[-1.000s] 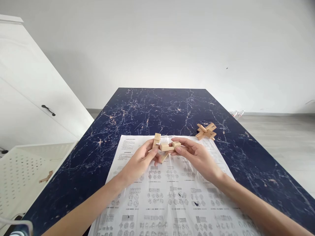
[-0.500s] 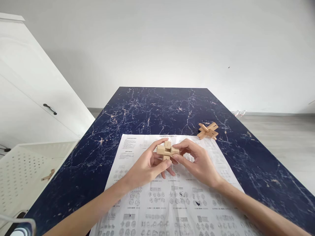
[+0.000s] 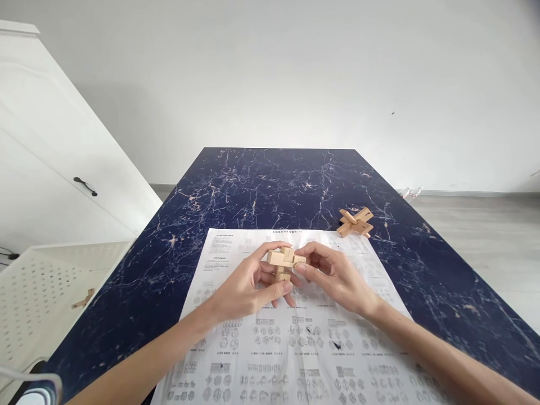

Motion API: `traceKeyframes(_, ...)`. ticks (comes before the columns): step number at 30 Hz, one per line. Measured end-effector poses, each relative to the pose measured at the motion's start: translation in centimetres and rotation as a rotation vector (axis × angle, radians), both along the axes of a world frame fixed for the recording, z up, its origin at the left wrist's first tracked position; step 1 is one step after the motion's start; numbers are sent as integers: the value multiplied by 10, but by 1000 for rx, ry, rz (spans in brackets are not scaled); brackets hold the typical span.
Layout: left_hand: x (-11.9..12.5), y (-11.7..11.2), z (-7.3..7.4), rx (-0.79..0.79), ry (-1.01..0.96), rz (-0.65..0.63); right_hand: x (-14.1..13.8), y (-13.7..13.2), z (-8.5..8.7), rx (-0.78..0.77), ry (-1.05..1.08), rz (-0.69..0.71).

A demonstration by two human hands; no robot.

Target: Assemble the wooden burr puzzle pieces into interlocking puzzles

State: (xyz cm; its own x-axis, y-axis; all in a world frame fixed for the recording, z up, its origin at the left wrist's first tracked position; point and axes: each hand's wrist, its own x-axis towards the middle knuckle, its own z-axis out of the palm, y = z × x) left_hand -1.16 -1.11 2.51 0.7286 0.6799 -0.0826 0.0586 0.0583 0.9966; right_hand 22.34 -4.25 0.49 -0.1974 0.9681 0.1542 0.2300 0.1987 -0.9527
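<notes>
A pale wooden block assembly is held up between 2 hands, above the far half of a printed sheet that is spread on a dark blue, white-veined table. Light, natural wood with straight, crisp edges is shown, and a cross-like outline is formed. A sideways bar is set from left to right, its blunt left end left uncovered; 1 squared end juts at the far side and 1 at the near side. A small dark mark is borne by the near end, too small to be read. How many pieces are joined cannot be told, since the underside is hidden by fingers.

By the left hand the assembly is clamped from far to near: the forefinger is placed at the far end, the thumb at the near end, and other fingers are curled beneath. By the right hand the right end is pinched between thumb and forefinger.

A browner wooden cross, marked in black, is laid at the sheet's far right corner. Beside the table, at the left, a small wooden piece is held in a white perforated tray.
</notes>
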Motion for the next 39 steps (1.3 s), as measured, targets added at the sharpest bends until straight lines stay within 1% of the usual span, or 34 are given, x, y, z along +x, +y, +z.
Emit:
traceKeyframes(4, 0, 0, -1, 17, 10, -2, -1, -1, -1, 42, -33, -2)
traceKeyframes(9, 2, 0, -2, -9, 13, -17, -2, -1, -2, 175, -110, -81)
traceKeyframes(11, 2, -1, -2, -12, 17, -19, -2, -1, -1, 159, -100, -63)
traceKeyframes(17, 3, -2, 3, 40, 29, -11, 1, 0, 5, 21, -46, 51)
traceKeyframes(20, 4, -2, 4, 39, 42, 10, 1, 2, 5, -34, -35, 50)
traceKeyframes(26, 5, -1, 3, -23, 8, 31, 0, 4, 2, -131, 5, 48)
traceKeyframes(28, 5, 0, 2, -32, -4, 42, -2, 2, 1, -117, 8, 23)
traceKeyframes(33, 5, 0, 4, -23, 7, 70, -6, -2, -2, 3, -21, -61)
traceKeyframes(36, 5, 0, 5, 1, 28, 83, -7, -3, -3, 33, -29, -79)
traceKeyframes(39, 5, 0, 5, 18, 41, 79, -6, -3, -3, 31, -41, -71)
